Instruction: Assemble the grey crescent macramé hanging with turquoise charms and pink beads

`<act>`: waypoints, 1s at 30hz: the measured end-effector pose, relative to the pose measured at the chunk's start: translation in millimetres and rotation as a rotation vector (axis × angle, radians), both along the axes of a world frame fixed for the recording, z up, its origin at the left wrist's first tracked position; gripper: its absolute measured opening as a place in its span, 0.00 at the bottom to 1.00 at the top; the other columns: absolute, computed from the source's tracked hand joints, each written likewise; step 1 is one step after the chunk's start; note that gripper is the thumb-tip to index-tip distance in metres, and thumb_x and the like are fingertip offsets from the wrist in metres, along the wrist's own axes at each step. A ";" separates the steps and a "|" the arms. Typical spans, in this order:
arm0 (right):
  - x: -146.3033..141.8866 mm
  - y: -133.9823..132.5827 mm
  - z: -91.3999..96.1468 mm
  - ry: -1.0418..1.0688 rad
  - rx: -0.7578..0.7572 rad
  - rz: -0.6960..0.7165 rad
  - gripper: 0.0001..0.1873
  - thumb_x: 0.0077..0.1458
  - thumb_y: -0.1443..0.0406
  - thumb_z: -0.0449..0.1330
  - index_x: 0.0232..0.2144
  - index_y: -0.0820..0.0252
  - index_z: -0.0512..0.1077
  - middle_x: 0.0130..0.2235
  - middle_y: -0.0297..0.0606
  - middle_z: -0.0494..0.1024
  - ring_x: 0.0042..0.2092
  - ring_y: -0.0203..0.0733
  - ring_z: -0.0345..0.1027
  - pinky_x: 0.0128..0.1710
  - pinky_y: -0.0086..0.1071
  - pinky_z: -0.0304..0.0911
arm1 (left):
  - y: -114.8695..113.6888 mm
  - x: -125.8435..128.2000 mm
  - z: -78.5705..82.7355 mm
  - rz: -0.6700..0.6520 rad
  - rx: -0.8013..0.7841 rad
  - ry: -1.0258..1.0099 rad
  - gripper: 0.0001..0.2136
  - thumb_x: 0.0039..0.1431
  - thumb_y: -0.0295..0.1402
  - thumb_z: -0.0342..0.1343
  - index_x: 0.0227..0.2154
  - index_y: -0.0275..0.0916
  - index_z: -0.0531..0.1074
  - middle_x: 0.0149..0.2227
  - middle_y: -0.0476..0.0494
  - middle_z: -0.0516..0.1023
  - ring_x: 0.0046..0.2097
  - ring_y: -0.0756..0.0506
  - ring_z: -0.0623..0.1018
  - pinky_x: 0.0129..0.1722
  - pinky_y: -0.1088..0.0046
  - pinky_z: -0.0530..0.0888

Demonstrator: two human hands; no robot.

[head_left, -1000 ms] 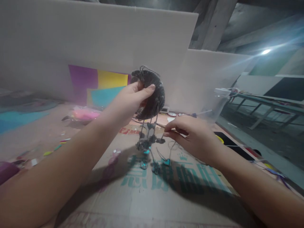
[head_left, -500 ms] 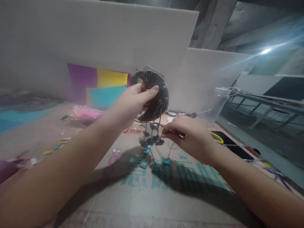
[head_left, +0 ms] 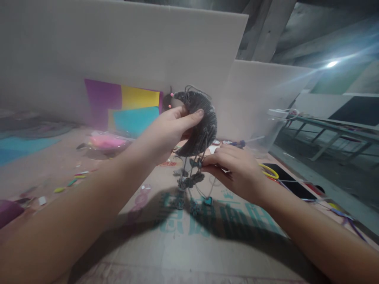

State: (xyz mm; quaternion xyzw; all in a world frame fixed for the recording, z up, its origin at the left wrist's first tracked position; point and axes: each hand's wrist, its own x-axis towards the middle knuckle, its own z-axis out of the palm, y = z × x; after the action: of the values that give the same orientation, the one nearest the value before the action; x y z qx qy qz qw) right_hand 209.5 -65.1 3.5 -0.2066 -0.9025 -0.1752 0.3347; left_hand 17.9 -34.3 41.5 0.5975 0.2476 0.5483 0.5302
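Note:
A dark grey crescent-moon hanging ornament, wrapped in cord, is held up over the cardboard-covered table. My left hand pinches its inner curve, thumb across the front. Thin cords run down from the crescent, carrying dark flower- or butterfly-shaped pieces. At the cords' lower ends hang small charms, one a teal heart. My right hand has thumb and forefinger pinched together at one of the cords beside the dark pieces; exactly what lies between the fingertips is hard to make out. Two pink dots show near the crescent's upper tip.
Purple, yellow and teal sheets lean against a pale upright board. Left lies a plastic bag with something pink. At right are a clear container, a yellow ring and a black flat object.
My left hand has moved the crescent slightly right and down, and it has turned a little. The dangling pieces have swung. My right hand stays almost in place.

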 end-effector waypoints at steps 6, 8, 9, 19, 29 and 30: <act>-0.3 1.0 -2.2 -0.002 0.023 0.010 0.04 0.63 0.66 0.58 0.36 0.62 0.73 0.31 0.37 0.78 0.33 0.36 0.69 0.34 0.29 0.61 | -1.5 0.3 0.6 -0.032 -0.050 -0.031 0.07 0.58 0.35 0.61 0.32 0.37 0.73 0.28 0.48 0.76 0.33 0.48 0.78 0.41 0.70 0.75; -0.2 1.6 -2.7 0.002 0.037 0.020 0.04 0.63 0.66 0.59 0.36 0.62 0.72 0.30 0.36 0.78 0.33 0.36 0.69 0.35 0.29 0.62 | -2.6 0.7 1.2 -0.035 -0.067 -0.031 0.08 0.58 0.36 0.62 0.32 0.37 0.72 0.28 0.49 0.76 0.31 0.49 0.77 0.40 0.71 0.75; 0.0 1.9 -3.0 0.004 0.041 0.025 0.04 0.63 0.66 0.59 0.35 0.62 0.72 0.30 0.36 0.78 0.33 0.35 0.70 0.35 0.29 0.62 | -3.1 1.0 1.5 -0.035 -0.075 -0.034 0.08 0.58 0.36 0.62 0.32 0.37 0.72 0.28 0.49 0.76 0.30 0.50 0.77 0.39 0.72 0.74; -1.3 0.6 -3.1 0.021 0.046 0.014 0.04 0.62 0.68 0.60 0.34 0.62 0.73 0.29 0.36 0.78 0.33 0.35 0.70 0.36 0.28 0.62 | -1.6 1.2 0.5 -0.038 -0.099 -0.047 0.08 0.57 0.35 0.62 0.31 0.37 0.72 0.27 0.49 0.76 0.29 0.50 0.76 0.36 0.73 0.73; -1.1 0.2 -3.0 0.025 0.075 0.051 0.05 0.62 0.67 0.60 0.33 0.62 0.72 0.29 0.34 0.78 0.32 0.34 0.69 0.33 0.27 0.61 | -6.0 2.7 2.9 -0.052 -0.130 -0.073 0.07 0.59 0.33 0.60 0.29 0.36 0.70 0.27 0.49 0.76 0.27 0.51 0.76 0.33 0.73 0.73; -1.2 0.0 -2.9 0.024 0.081 0.051 0.04 0.62 0.67 0.60 0.33 0.62 0.72 0.29 0.35 0.78 0.32 0.34 0.70 0.33 0.27 0.61 | -6.2 3.1 3.1 -0.053 -0.134 -0.072 0.08 0.59 0.34 0.60 0.29 0.36 0.70 0.27 0.49 0.76 0.27 0.51 0.76 0.33 0.73 0.73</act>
State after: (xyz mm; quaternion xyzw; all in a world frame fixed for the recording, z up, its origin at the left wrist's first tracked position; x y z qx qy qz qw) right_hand 208.3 -65.1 0.6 -0.1719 -0.8956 -0.2003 0.3581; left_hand 21.0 -40.4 44.6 0.5470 0.2484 0.5373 0.5919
